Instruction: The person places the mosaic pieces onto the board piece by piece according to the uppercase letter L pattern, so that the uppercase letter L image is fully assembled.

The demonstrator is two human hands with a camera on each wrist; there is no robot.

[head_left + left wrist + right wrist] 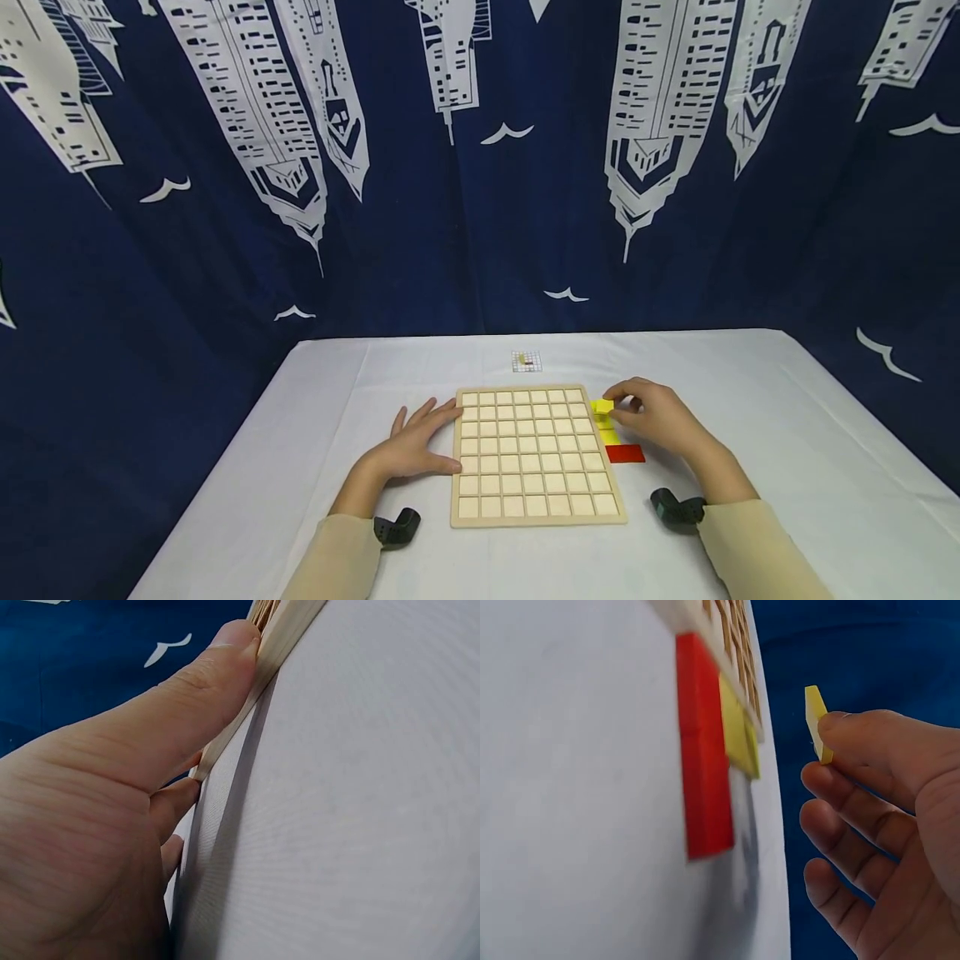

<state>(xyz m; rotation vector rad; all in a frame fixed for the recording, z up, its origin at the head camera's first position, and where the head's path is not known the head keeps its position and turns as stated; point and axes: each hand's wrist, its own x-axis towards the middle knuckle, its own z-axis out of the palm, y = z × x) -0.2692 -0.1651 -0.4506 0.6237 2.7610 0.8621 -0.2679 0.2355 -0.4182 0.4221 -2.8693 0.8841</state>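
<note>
A wooden grid board (534, 450) lies flat on the table, its square cells showing pale wood. My left hand (412, 446) touches the board's left edge with fingers spread and thumb against the side; the left wrist view shows the thumb (225, 675) along the rim. Beyond the right edge, my right hand (660, 417) pinches a small yellow tile (819, 724) between thumb and forefinger, lifted off the table. Below it lie yellow pieces (739, 731) against the board's side. Next to them is a flat red piece (626, 453), two squares long.
A small printed card (527, 361) with a coloured grid pattern lies behind the board. White cloth covers the table (405, 367). A dark blue curtain (465, 233) with white building prints hangs at the back. Each wrist wears a black camera (397, 528).
</note>
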